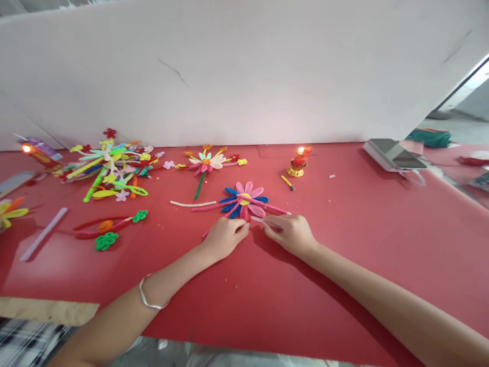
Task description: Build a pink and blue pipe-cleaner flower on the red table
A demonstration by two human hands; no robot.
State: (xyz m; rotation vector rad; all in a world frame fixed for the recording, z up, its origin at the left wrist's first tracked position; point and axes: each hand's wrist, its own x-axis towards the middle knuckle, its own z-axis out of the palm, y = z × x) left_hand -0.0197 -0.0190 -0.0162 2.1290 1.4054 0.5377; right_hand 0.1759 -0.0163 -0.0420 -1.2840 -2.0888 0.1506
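My left hand [226, 237] is closed in a pinch, and the small thing at its fingertips is too small to make out. From the right, my right hand [292, 233] grips a translucent glue stick [257, 219], its end pointing toward my left fingertips. Just beyond both hands lies a pipe-cleaner flower [250, 198] with pink and blue petals and a yellow centre. Fuzzy pink stems stretch out from it to both sides. Left of the flower is a loose white pipe cleaner [193, 204].
A lit red candle [300, 160] in a gold holder stands behind, near a short yellow stick [288, 183]. Another burning candle [40, 157] is far left, beside heaped pipe-cleaner flowers [110, 168]. A second glue stick [44, 234] lies left; a phone-like device [393, 154] sits right.
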